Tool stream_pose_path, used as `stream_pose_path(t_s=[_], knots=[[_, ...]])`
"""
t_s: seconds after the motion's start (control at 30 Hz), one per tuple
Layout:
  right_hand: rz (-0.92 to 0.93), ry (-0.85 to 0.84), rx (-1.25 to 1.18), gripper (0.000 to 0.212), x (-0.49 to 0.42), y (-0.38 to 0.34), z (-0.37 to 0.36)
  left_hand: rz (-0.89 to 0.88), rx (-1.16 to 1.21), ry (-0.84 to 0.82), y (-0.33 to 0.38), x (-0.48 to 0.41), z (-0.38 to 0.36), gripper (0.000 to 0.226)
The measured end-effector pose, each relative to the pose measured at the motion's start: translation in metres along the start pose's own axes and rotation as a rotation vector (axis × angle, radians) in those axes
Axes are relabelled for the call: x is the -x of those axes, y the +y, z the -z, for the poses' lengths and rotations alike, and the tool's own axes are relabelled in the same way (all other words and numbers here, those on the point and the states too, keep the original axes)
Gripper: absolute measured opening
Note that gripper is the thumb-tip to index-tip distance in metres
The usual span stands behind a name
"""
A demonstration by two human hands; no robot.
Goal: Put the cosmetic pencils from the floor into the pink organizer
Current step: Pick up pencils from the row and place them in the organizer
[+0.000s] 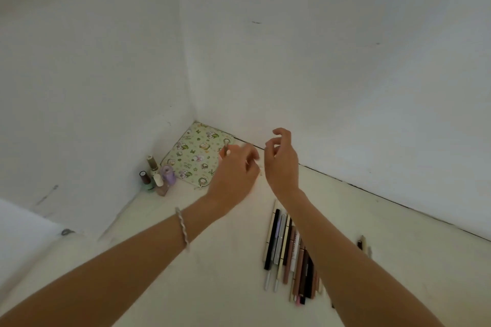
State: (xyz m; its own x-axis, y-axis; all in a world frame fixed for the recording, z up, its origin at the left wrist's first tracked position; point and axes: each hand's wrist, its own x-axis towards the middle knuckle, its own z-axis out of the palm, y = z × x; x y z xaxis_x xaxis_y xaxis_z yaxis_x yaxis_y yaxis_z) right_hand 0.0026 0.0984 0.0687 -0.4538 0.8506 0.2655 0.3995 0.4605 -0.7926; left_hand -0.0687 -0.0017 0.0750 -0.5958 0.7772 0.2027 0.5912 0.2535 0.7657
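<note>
Grey-green at its tip, a slim stick [226, 150] pokes up from between the fingertips of my left hand [233, 172]. I pinch it there, and it looks to me like one of the cosmetic pencils, though blur keeps me from being sure. A twisted pale bracelet [183, 228] sits on that wrist. My right hand [281, 164] hangs just beside the left one, apart from it, with fingers loosely curled round nothing that I can see.

Beyond the left hand lies a flat flowered pouch [198, 155], pale green, pushed into the corner where the two white walls [345, 61] meet. The stick's tip shows over the pouch's near edge. Just left of the pouch stands a small cluster of nail polish bottles [156, 178], upright against the wall.

Nearer to me, under and beside my right forearm, the cosmetic pencils [289, 255] lie on the floor [225, 273] in a tight row, side by side and touching, black, brown, lilac and cream. A few more pencils [362, 243] lie apart on the other side of that forearm, close to the wall.

The pink organizer is nowhere in view, so I cannot say whether anything is in it yet. Judging by the full row on the floor, I take the work to be near its beginning: at most one pencil is in hand and nearly all the rest remain to be gathered.
</note>
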Motion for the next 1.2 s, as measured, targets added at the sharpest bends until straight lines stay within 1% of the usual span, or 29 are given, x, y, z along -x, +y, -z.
stream_pose_path(t_s=[0.07, 0.13, 0.17, 0.23, 0.3, 0.4, 0.47, 0.6, 0.8, 0.87, 0.93, 0.97, 1.03, 1.1, 1.13, 1.2], knots=[[-0.037, 0.006, 0.003, 0.024, 0.000, 0.010, 0.015, 0.025, -0.130, -0.226, 0.002, 0.014, -0.032, 0.013], [-0.080, 0.010, -0.002, 0.023, 0.004, 0.023, 0.028, 0.167, -0.172, -0.426, -0.003, 0.028, -0.062, 0.018], [-0.104, 0.007, -0.007, 0.023, 0.007, 0.029, 0.032, 0.242, -0.201, -0.487, -0.008, 0.034, -0.074, 0.020], [-0.146, -0.015, -0.008, 0.021, 0.014, 0.044, 0.041, 0.349, -0.279, -0.535, -0.016, 0.042, -0.096, 0.023], [-0.174, -0.044, 0.003, 0.021, 0.021, 0.060, 0.049, 0.414, -0.334, -0.525, -0.019, 0.045, -0.111, 0.025], [-0.195, -0.084, 0.035, 0.023, 0.030, 0.078, 0.056, 0.413, -0.411, -0.518, -0.021, 0.045, -0.127, 0.031], [-0.215, -0.101, 0.042, 0.024, 0.033, 0.086, 0.059, 0.426, -0.427, -0.501, -0.021, 0.045, -0.131, 0.029], [-0.262, -0.151, 0.048, 0.022, 0.037, 0.095, 0.056, 0.537, -0.349, -0.471, -0.023, 0.040, -0.133, 0.023], [-0.284, -0.202, 0.055, 0.022, 0.036, 0.096, 0.046, 0.580, -0.263, -0.454, -0.026, 0.039, -0.126, 0.023], [-0.292, -0.218, 0.083, 0.021, 0.035, 0.097, 0.044, 0.585, -0.176, -0.408, -0.024, 0.036, -0.119, 0.020], [-0.329, -0.279, 0.155, 0.019, 0.034, 0.098, 0.043, 0.572, -0.017, -0.359, -0.020, 0.027, -0.106, 0.022], [-0.362, -0.334, 0.212, 0.018, 0.034, 0.099, 0.040, 0.568, 0.098, -0.335, -0.016, 0.021, -0.097, 0.028], [-0.432, -0.488, 0.358, 0.015, 0.038, 0.098, 0.031, 0.545, 0.310, -0.278, -0.007, 0.010, -0.075, 0.048], [-0.466, -0.599, 0.485, 0.012, 0.046, 0.094, 0.020, 0.514, 0.461, -0.227, 0.002, 0.003, -0.056, 0.065], [-0.461, -0.612, 0.539, 0.013, 0.050, 0.091, 0.014, 0.494, 0.521, -0.213, 0.006, 0.001, -0.048, 0.068], [-0.416, -0.598, 0.654, 0.020, 0.058, 0.087, 0.004, 0.450, 0.589, -0.183, 0.012, -0.001, -0.038, 0.067]])
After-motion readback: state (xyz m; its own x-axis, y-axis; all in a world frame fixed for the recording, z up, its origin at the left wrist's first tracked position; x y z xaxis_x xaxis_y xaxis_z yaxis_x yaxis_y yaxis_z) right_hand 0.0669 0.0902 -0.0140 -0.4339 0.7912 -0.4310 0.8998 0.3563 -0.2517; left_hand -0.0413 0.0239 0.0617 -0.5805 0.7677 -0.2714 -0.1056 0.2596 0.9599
